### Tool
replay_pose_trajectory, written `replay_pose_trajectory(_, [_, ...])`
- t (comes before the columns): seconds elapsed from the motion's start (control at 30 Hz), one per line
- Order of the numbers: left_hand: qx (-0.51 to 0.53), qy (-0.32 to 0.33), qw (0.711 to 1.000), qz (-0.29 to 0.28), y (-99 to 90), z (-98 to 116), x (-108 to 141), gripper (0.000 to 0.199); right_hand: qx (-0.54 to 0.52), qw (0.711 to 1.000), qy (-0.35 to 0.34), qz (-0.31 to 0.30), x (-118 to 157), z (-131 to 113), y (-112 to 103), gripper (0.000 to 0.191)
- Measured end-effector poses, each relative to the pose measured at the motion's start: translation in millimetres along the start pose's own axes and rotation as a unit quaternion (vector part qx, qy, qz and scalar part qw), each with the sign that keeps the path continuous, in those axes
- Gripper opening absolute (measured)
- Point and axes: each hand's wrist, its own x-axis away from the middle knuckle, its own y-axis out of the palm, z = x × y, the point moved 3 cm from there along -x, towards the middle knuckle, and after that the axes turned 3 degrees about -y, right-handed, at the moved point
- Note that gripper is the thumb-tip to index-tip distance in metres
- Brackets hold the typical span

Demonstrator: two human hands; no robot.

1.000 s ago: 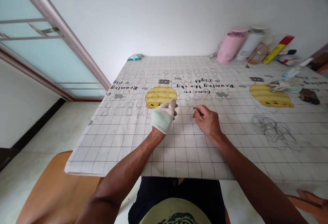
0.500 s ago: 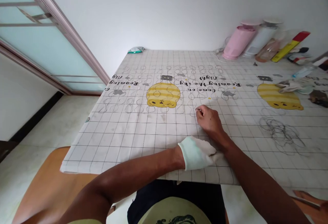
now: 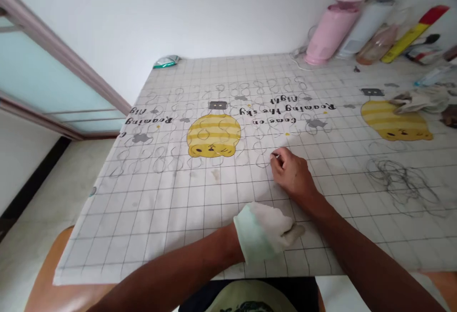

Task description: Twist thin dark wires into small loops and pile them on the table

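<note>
Grey threadlike loops [image 3: 159, 157] are dotting the checked tablecloth [image 3: 143, 207], the gloved left hand [image 3: 269, 232] is resting near its front edge, grip unclear, the bare right hand [image 3: 293, 171] is pressing thumb to forefinger beside loops, contents indiscernible, and a dark tangle [image 3: 402, 181] is lying farther right.

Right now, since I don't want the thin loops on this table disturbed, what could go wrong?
The right hand is pinched at or very near a thin loop, so a small slip might pull it out of shape. The dark tangle lies loose outside the right forearm; a wide sweep could spread it. The gloved left hand could snag other loops if it crosses them.
</note>
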Motion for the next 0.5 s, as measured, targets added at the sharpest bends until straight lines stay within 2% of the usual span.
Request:
replay_pose_trajectory(0.2, [-0.03, -0.019, 0.998, 0.06, -13.3, -5.0, 5.6, 0.048, 0.025, 0.998, -0.024, -0.056, -1.6, -1.1, 4.6, 0.02])
replay_pose_trajectory(0.37, [0.003, -0.022, 1.0, 0.003, -8.4, -19.7, 3.7, 0.044, 0.048, 0.995, -0.049, -0.077, -6.8, 0.2, 8.6, 0.018])
replay_pose_trajectory(0.5, [0.011, -0.064, 0.998, -0.012, -6.4, -21.9, 5.4, 0.041, 0.029, 0.995, -0.051, -0.087, -5.3, -1.7, 6.3, 0.015])
